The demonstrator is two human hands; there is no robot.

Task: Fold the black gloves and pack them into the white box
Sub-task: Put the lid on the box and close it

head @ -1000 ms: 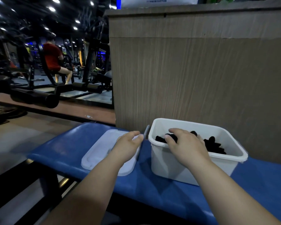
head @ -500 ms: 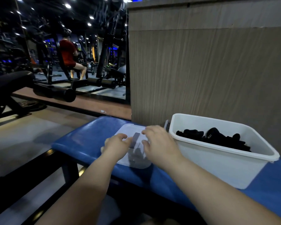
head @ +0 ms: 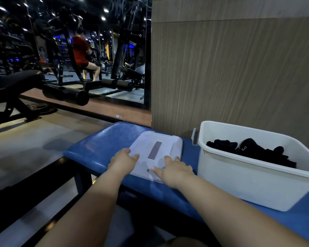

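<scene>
Looks like the black gloves [head: 255, 152] are already piled in the white box [head: 248, 182], lower right of the frame, on the blue bench [head: 96, 148]. Whether they're neatly folded or just stuffed in can't be told from here. The lid [head: 169, 144] is lying flat on the bench just left of the box, lower centre.

The left hand [head: 123, 159] is laid on the lid's left edge and the right hand [head: 175, 171] on its near right part. Both have their fingers fairly straight and spread, with nothing pinched as far as can be seen. Whether a thumb is hooked under the rim can't be told.

Handling guess: the lid looks like thin, light, slightly bendy plastic and probably slick on top, so it'd best be taken by two opposite edges. The gloves are soft and light and could be squashed down if they bulge. The box looks stiff-walled but light, so it might get nudged along the padding when the lid is pressed on.
</scene>
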